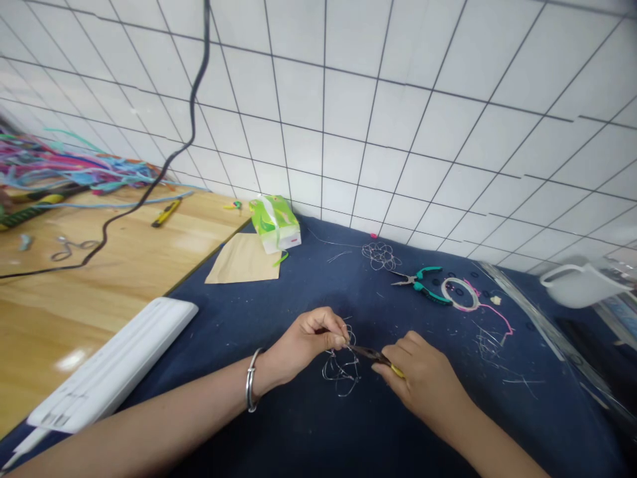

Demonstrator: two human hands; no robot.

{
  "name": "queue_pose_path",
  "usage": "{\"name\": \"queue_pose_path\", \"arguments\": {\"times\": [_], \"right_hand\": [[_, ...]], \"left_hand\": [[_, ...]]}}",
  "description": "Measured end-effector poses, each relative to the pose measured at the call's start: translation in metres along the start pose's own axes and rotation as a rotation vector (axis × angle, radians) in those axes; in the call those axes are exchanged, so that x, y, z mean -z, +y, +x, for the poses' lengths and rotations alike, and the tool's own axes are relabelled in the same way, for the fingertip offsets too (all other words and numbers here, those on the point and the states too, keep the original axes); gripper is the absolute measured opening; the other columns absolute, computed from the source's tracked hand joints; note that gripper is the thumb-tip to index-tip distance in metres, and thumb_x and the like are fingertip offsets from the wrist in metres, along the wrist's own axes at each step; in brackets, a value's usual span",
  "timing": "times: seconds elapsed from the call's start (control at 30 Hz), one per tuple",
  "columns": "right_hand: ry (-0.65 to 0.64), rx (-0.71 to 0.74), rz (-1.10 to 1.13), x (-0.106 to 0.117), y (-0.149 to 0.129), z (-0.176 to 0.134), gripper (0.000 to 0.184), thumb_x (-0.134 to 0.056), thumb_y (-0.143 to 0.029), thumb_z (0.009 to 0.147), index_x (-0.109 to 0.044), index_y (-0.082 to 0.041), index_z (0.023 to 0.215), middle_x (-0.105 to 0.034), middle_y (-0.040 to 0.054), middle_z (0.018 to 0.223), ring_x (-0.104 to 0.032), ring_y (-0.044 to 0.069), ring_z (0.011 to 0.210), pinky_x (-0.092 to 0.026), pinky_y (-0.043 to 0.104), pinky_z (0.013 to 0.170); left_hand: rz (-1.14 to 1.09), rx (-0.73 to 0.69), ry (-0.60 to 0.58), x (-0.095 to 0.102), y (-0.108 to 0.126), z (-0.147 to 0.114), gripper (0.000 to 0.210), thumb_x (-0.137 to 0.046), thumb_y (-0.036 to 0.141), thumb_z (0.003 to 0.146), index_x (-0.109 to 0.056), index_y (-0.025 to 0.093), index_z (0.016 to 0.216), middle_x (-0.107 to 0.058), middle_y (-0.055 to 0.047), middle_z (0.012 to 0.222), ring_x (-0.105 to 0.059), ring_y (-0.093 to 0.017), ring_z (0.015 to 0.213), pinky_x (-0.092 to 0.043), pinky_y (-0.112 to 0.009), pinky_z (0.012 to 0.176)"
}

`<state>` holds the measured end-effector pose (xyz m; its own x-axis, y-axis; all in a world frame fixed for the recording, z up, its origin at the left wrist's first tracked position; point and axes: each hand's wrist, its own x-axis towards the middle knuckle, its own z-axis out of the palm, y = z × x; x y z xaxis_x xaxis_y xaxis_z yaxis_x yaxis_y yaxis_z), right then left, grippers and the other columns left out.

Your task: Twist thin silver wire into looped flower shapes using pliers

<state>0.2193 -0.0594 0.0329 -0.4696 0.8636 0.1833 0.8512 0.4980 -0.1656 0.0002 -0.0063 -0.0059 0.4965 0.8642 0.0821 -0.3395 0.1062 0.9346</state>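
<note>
While pinching looped wire (342, 370) between thumb and fingertips of the left hand (316, 335), gripping yellow-handled pliers (368, 353) in the wrapped fingers of the right hand (418, 368). Pliers' long axis right to left, nose tip right by the left fingertips. Can't tell whether clamped on wire or only touching. Loops mostly on the pinch's near side, toward the near edge of the table (239, 315); no clear long axis. Left hand nearer, only pliers bridging from the right. Beyond, toward the table's far edge: teal-handled pliers (414, 280), near a wire tangle (381, 255).
</note>
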Motion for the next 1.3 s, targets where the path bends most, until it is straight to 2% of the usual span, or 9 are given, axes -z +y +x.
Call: {"name": "queue_pose_path", "arguments": {"times": [0.2,0.7,0.8,0.9,1.0,1.17,1.3], "right_hand": [[0.036,0.004,-0.030,-0.001,-0.001,0.000,0.018,-0.051,-0.030,0.085,-0.055,-0.019,0.071,-0.054,0.0020,0.066,-0.044,0.016,0.068,-0.034,0.027,0.063],[0.105,-0.012,-0.166,0.003,-0.004,-0.002,0.017,-0.051,-0.029,0.084,-0.056,-0.019,0.071,-0.052,0.0029,0.065,-0.044,0.017,0.068,-0.033,0.028,0.060],[0.117,-0.013,-0.193,0.003,-0.003,-0.002,0.016,-0.051,-0.028,0.084,-0.057,-0.019,0.072,-0.052,0.0032,0.065,-0.044,0.018,0.069,-0.033,0.029,0.060],[0.132,0.007,-0.218,0.004,-0.002,-0.001,0.014,-0.051,-0.027,0.084,-0.058,-0.019,0.075,-0.051,0.0039,0.065,-0.044,0.018,0.068,-0.033,0.029,0.061],[0.128,0.019,-0.221,0.004,-0.002,-0.001,0.014,-0.051,-0.027,0.085,-0.058,-0.018,0.076,-0.051,0.0043,0.066,-0.044,0.018,0.069,-0.033,0.030,0.061],[0.090,0.018,-0.201,0.004,-0.004,-0.001,0.016,-0.049,-0.028,0.086,-0.059,-0.018,0.077,-0.051,0.0044,0.066,-0.044,0.018,0.070,-0.034,0.030,0.063],[0.098,0.026,-0.197,0.003,-0.005,0.000,0.016,-0.050,-0.029,0.085,-0.059,-0.018,0.077,-0.051,0.0047,0.066,-0.044,0.018,0.070,-0.034,0.030,0.063]], "left_hand": [[-0.042,0.003,-0.013,0.001,-0.001,0.001,0.009,-0.061,0.011,0.077,-0.053,0.013,0.073,-0.060,-0.002,0.074,-0.055,-0.012,0.068,-0.041,-0.028,0.066],[0.000,0.043,0.022,0.002,-0.001,-0.001,0.009,-0.062,0.013,0.076,-0.055,0.013,0.071,-0.064,-0.005,0.083,-0.059,-0.016,0.079,-0.044,-0.032,0.075],[0.151,0.001,0.057,0.003,0.000,0.000,0.008,-0.060,0.016,0.078,-0.055,0.014,0.072,-0.062,-0.006,0.092,-0.058,-0.018,0.087,-0.043,-0.035,0.080],[0.465,-0.143,0.103,0.004,0.004,0.001,0.005,-0.059,0.016,0.079,-0.059,0.016,0.074,-0.059,-0.007,0.098,-0.054,-0.020,0.096,-0.040,-0.036,0.085],[0.764,-0.290,0.111,0.005,0.010,0.001,0.009,-0.055,0.015,0.080,-0.062,0.018,0.076,-0.057,-0.007,0.093,-0.051,-0.020,0.096,-0.039,-0.035,0.084],[1.062,-0.386,-0.046,0.006,0.013,-0.001,0.013,-0.052,0.016,0.082,-0.062,0.020,0.089,-0.060,-0.006,0.084,-0.052,-0.020,0.082,-0.037,-0.034,0.076],[1.129,-0.396,-0.139,0.007,0.013,-0.003,0.016,-0.046,0.013,0.084,-0.060,0.019,0.091,-0.061,-0.005,0.077,-0.051,-0.018,0.074,-0.036,-0.032,0.071]]}}
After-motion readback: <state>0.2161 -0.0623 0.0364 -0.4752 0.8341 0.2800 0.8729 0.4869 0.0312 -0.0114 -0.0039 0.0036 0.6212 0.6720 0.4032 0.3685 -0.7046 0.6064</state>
